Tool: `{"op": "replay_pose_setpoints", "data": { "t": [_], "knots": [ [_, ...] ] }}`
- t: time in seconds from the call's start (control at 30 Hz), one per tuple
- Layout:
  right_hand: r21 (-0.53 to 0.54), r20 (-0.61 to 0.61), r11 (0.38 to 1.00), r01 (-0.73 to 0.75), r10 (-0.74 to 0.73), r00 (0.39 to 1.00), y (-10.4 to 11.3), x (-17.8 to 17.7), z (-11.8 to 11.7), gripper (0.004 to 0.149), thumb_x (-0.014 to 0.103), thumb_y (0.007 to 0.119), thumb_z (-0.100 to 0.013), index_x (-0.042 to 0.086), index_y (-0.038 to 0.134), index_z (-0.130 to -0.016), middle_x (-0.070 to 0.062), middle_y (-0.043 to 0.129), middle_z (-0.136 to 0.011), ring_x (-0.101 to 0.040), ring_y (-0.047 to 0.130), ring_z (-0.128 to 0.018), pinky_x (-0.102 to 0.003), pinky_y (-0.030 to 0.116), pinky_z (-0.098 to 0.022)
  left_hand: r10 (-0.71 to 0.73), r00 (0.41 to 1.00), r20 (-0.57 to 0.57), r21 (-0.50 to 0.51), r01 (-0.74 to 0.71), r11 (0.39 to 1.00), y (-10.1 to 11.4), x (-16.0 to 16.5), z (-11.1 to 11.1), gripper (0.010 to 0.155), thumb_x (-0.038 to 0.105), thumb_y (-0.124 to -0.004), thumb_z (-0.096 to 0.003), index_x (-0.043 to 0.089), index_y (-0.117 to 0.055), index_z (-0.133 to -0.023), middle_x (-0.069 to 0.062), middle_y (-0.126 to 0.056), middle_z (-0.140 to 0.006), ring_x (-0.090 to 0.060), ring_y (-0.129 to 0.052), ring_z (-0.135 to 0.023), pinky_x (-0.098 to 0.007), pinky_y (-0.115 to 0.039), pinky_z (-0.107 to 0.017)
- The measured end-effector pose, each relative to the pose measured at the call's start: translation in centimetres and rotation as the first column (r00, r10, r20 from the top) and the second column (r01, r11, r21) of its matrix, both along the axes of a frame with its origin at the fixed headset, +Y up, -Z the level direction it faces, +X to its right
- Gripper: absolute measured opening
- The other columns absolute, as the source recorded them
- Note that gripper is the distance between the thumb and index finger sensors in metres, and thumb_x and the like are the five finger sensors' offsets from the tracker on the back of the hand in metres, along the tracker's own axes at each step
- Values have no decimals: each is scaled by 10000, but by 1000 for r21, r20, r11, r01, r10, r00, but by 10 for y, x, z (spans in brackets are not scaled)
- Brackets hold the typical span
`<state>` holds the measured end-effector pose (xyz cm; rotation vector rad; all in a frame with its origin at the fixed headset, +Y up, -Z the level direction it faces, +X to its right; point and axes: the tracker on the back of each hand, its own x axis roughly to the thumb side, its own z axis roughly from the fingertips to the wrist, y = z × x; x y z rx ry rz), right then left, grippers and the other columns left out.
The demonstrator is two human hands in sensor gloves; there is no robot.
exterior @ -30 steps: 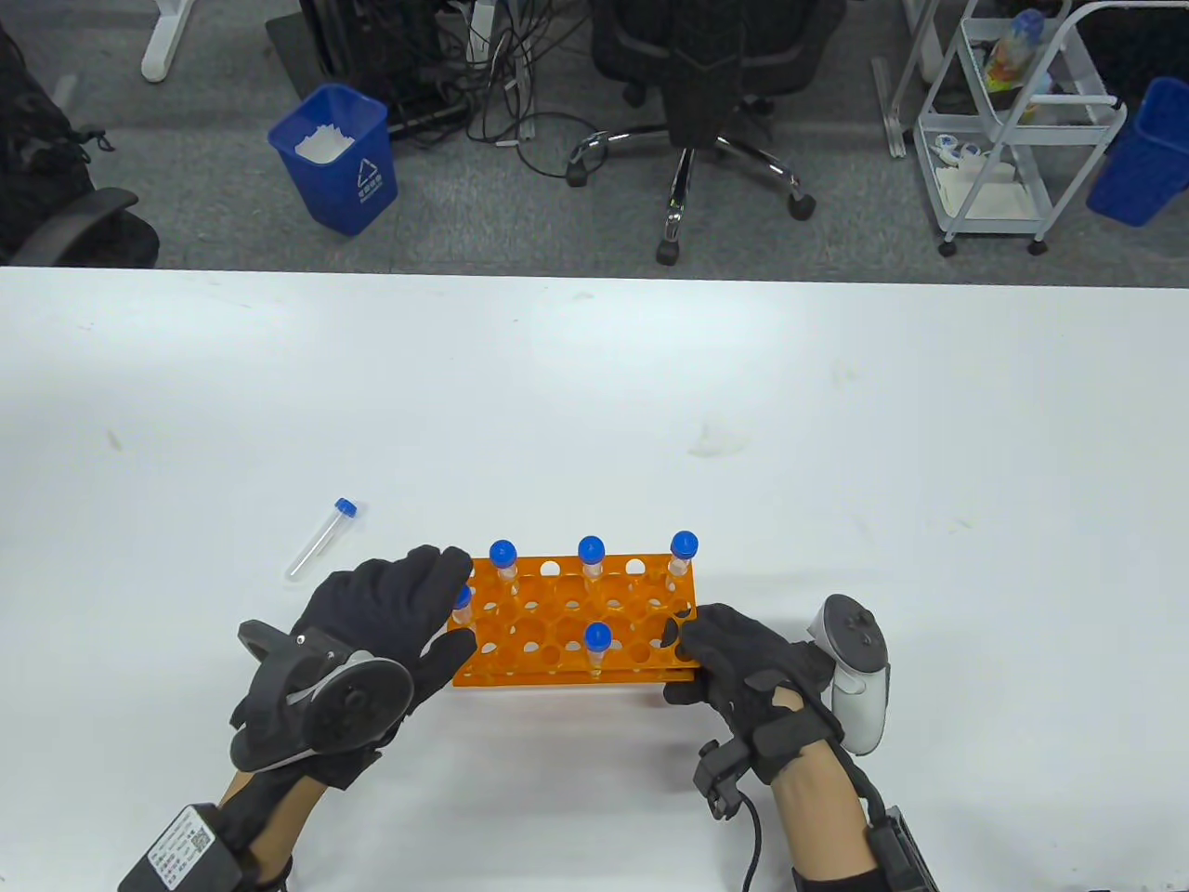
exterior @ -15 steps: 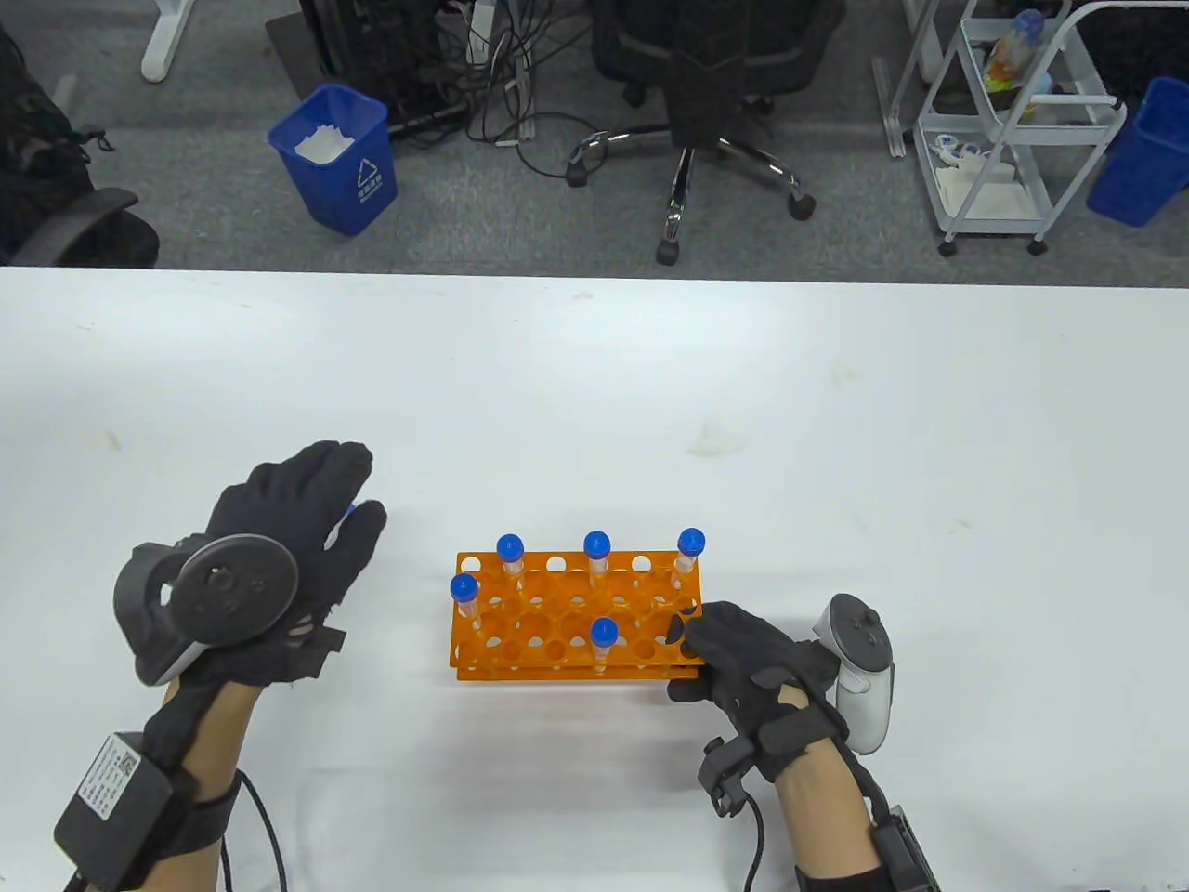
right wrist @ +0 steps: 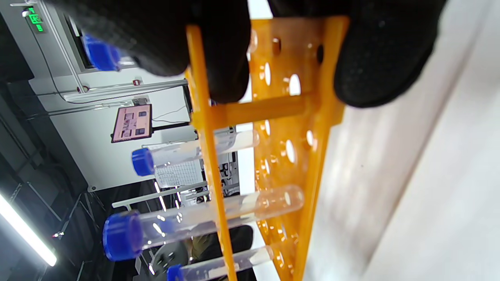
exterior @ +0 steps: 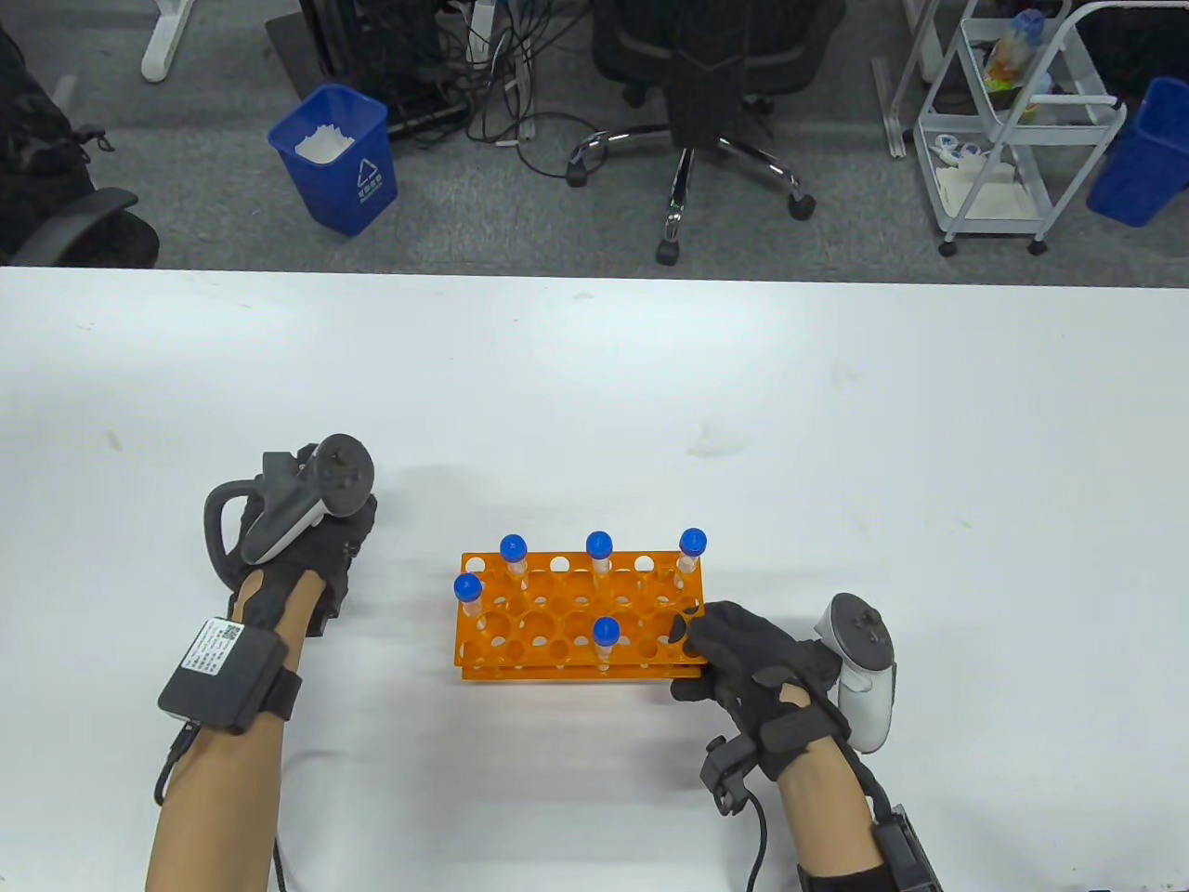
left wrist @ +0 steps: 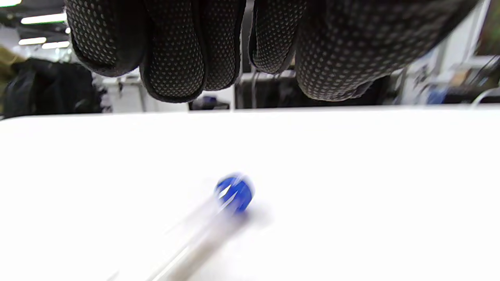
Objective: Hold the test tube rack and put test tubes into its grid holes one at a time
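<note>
Orange plastic, pierced with rows of round holes, makes up the single test tube rack (exterior: pixel 581 613) standing on the white worktop (exterior: pixel 594 390) in the table view, toward the near edge. Five clear test tubes with blue screw caps stand upright in it: three along the far row, one at the left end (exterior: pixel 467 595) and one in the near row (exterior: pixel 606 639). The right hand (exterior: pixel 752 664) grips the rack's right end, fingers curled over its top plate. The left hand (exterior: pixel 302 544) sits well apart from the rack, to its left, knuckles up under its dark tracker; what lies beneath it is hidden from this camera.

The left wrist view shows what that camera misses: a sixth clear test tube with a blue cap (left wrist: pixel 218 214) lying flat on the worktop, blurred, with the dotted glove fingertips (left wrist: pixel 175 58) hanging above it, close together and not touching it. Whether the hand is spread or curled I cannot tell from here.

The right wrist view, turned on its side, shows the rack's two orange plates joined by a crossbar (right wrist: pixel 265 109), with the thumb (right wrist: pixel 383 58) pressing one plate and the fingers (right wrist: pixel 195 43) the other. Four capped tubes are visible passing through the holes.
</note>
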<state>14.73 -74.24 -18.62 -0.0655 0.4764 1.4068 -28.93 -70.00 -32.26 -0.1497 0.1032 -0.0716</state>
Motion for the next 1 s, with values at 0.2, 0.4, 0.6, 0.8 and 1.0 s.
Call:
{"op": "replay_pose_setpoints", "data": {
  "t": [0.2, 0.4, 0.6, 0.8, 1.0],
  "knots": [
    [3, -7, 1000, -4, 4, 1000, -1, -1, 0, 425, 348, 747, -455, 52, 813, -752, -420, 536, -983, -592, 767, -720, -623, 809, -433, -90, 995, -44, -136, 84, 987, -31, -6, -14, 706, 473, -894, -386, 326, -641, -1029, -103, -698, -1030, -359, -894, -812, -498, -791, -584],
    [3, -5, 1000, -6, 6, 1000, -1, -1, -1, 425, 349, 746, -455, 54, 813, -753, -420, 537, -983, -592, 768, -720, -622, 809, -433, -121, 992, -44, -143, 114, 983, -42, -3, -19, 668, 437, -905, -385, 320, -687, -1005, -92, -782, -970, -346, -947, -738, -488, -813, -557],
    [3, -5, 1000, -6, 6, 1000, -1, -1, -1, 424, 348, 747, -455, 54, 812, -753, -420, 536, -983, -593, 767, -720, -623, 809, -433, -134, 990, -45, -122, 127, 984, -47, -3, -20, 623, 399, -916, -382, 288, -744, -970, -79, -857, -907, -339, -992, -679, -483, -836, -533],
    [1, -4, 1000, -10, 10, 1000, -1, -1, -1, 425, 349, 747, -455, 52, 814, -752, -422, 537, -982, -593, 767, -720, -623, 809, -433, -151, 988, -43, -60, 149, 987, -48, -3, -20, 586, 361, -951, -359, 233, -824, -916, -60, -944, -818, -315, -1049, -583, -463, -878, -484],
    [-1, -2, 1000, -10, 10, 1000, -2, -1, -1, 424, 349, 746, -456, 53, 813, -753, -420, 536, -983, -594, 766, -720, -623, 809, -434, -111, 993, -42, 20, 112, 994, -37, -6, -14, 587, 366, -964, -350, 208, -843, -902, -59, -967, -789, -308, -1067, -540, -454, -894, -456]
  ]
}}
